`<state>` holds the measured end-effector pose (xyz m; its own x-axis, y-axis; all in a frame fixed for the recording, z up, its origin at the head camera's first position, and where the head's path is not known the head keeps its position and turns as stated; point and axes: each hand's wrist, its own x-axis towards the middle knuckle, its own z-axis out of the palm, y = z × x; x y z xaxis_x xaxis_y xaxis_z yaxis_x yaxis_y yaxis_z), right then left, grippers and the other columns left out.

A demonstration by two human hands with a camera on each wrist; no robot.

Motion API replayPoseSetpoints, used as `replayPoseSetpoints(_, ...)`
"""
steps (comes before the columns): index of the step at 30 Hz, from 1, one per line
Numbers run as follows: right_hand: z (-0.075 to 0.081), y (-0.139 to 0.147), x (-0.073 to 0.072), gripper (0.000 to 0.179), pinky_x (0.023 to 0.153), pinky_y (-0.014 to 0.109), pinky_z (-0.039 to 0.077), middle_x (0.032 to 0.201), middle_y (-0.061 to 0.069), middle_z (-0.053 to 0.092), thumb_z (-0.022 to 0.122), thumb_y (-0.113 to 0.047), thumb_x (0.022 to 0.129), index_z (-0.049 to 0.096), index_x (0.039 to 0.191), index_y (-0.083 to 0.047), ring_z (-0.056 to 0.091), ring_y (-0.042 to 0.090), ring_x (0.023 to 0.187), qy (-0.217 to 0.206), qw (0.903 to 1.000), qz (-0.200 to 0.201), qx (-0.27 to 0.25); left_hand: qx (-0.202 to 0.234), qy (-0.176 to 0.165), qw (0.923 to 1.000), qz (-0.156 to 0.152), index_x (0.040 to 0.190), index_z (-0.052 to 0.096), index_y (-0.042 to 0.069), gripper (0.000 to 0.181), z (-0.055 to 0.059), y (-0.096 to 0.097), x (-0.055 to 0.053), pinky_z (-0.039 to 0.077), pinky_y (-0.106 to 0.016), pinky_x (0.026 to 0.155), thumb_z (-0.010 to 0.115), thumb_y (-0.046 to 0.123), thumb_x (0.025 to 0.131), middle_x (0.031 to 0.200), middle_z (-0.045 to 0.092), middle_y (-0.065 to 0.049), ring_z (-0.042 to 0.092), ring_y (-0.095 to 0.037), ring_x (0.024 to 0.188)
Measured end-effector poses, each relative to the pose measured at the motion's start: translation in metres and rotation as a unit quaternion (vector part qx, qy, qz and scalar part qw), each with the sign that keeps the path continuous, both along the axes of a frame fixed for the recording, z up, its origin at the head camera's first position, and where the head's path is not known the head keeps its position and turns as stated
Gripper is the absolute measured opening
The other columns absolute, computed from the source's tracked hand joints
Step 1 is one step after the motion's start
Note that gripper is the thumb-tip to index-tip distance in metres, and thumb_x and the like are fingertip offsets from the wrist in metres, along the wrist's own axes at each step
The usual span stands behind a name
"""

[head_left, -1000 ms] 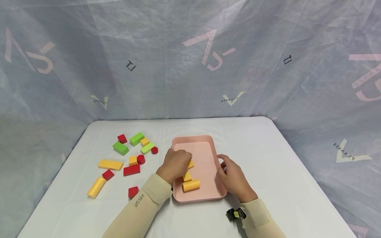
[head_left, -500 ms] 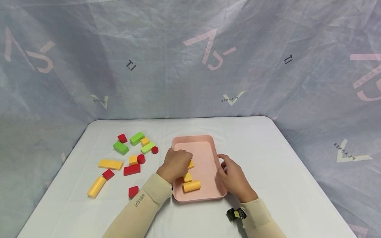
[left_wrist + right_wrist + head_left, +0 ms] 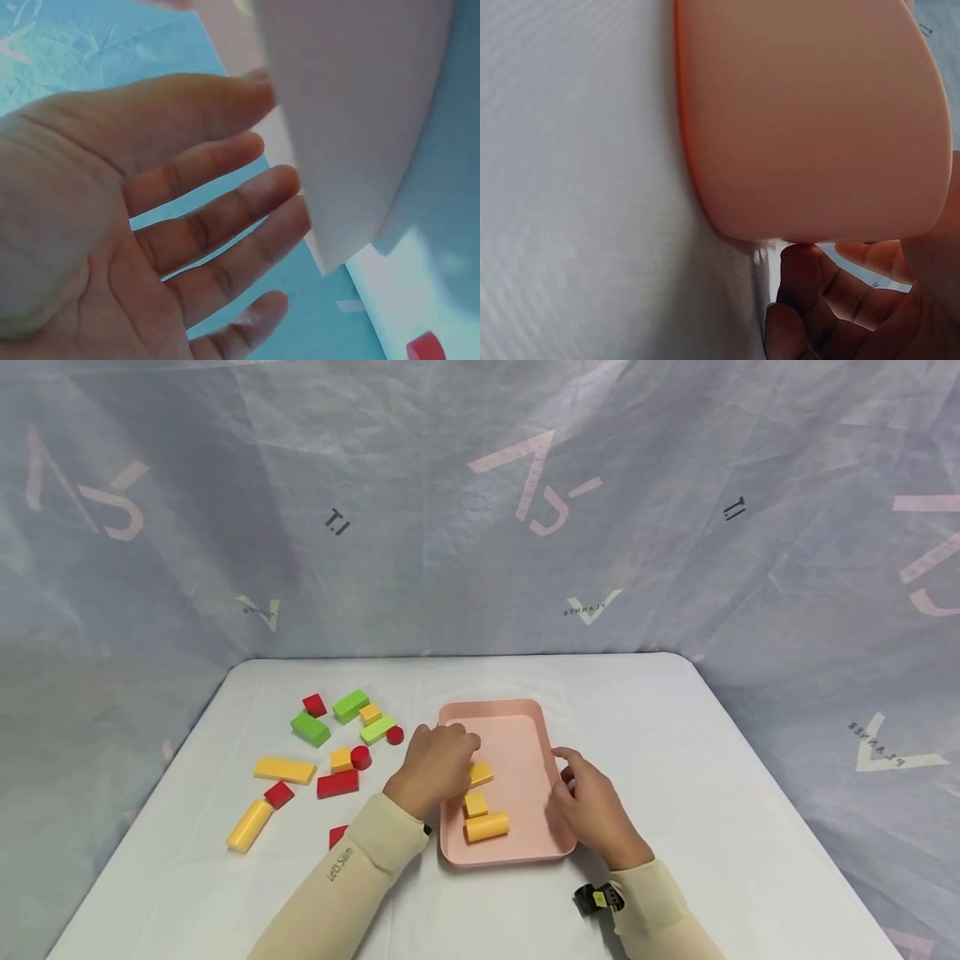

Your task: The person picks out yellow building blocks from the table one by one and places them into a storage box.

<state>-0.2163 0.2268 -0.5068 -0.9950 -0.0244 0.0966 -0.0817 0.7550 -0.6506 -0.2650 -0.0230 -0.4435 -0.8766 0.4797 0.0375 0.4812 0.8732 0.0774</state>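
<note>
- L hand (image 3: 435, 764) is reaching over the L long side of a shallow pink rectangular tray (image 3: 517, 760), plastic-looking; tips are hiding from the head cam.
- L wrist view: L fingers are lying relaxed, slightly bent, w/ gaps btwn; thumb is standing apart, its tip meeting the tray wall's edge in view. Can't tell if it's actually touching.
- Just beside the L hand, in the tray: a small flat yellow block (image 3: 481, 774) is lying; nearer the person, a yellow square block (image 3: 476, 804); nearest, a short yellow cylinder (image 3: 487, 827) is lying on its side.
- R hand (image 3: 596, 806) is resting at the tray's R side, index + thumb reaching the rim; other fingers are curling loosely by the outer wall, contact partly hidden.
- Hands are sitting apart, tray btwn them.
- Tray is resting mid white-covered table (image 3: 675, 760).
- L of tray, loose pieces are lying about, incl. a long flat yellow block (image 3: 285, 770), a flat red block (image 3: 337, 784), a dark-green block (image 3: 310, 728).
- Beige L sleeve (image 3: 345, 877) is partly covering a red block (image 3: 337, 835).
</note>
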Motion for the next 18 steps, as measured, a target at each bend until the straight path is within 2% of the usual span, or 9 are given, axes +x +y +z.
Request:
replayPoseSetpoints(10,-0.001,0.000,-0.001,0.052,0.068,0.032,0.051,0.098,0.002,0.064,0.053,-0.013,0.098,0.049,0.149,-0.015,0.059,0.013,0.075,0.003,1.0000,0.001,0.003,0.011,-0.009,0.9998,0.016,0.115,0.074,0.018,0.031,0.005,-0.013,0.003,0.048,-0.045,0.083,0.082,0.023,0.085,0.098,0.068,0.001,0.065,-0.019,0.086)
replayPoseSetpoints(18,0.000,0.001,-0.001,0.050,0.069,0.032,0.050,0.097,0.002,0.064,0.053,-0.012,0.099,0.049,0.149,-0.015,0.058,0.013,0.073,0.008,0.9999,0.005,0.009,0.011,-0.001,0.9987,0.049,0.117,0.075,0.016,0.037,0.012,-0.038,0.008,0.052,-0.048,0.083,0.085,0.025,0.083,0.095,0.068,-0.002,0.065,-0.022,0.083)
